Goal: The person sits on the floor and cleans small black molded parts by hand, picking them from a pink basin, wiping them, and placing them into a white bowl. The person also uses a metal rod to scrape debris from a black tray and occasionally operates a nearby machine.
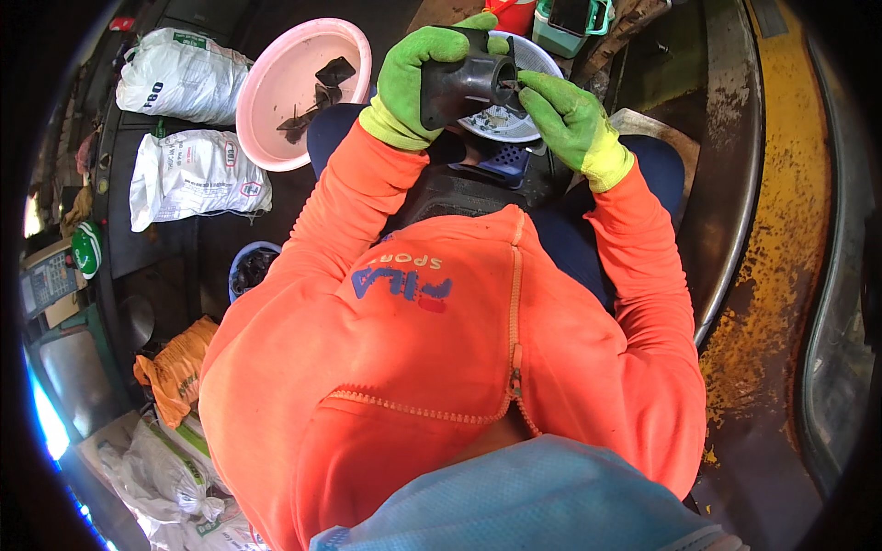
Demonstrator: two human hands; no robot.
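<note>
My left hand [412,78], in a green and yellow glove, is wrapped round a black plastic pipe fitting [459,84] and holds it sideways above my lap. Its round open end faces my right hand [565,115], gloved the same way. At the rim of that opening, the right thumb and fingers are pinched together. A small bit shows by the fingertips, too small to name. Below the fitting stands a light grey colander [548,61], partly hidden by both hands, with small scraps in it.
A pink basin [250,138] with several dark pieces stands at the left, beside two white sacks [184,78]. A red bucket [514,16] and a teal box [562,39] are at the far side. A rusty yellow metal edge [767,239] runs along the right.
</note>
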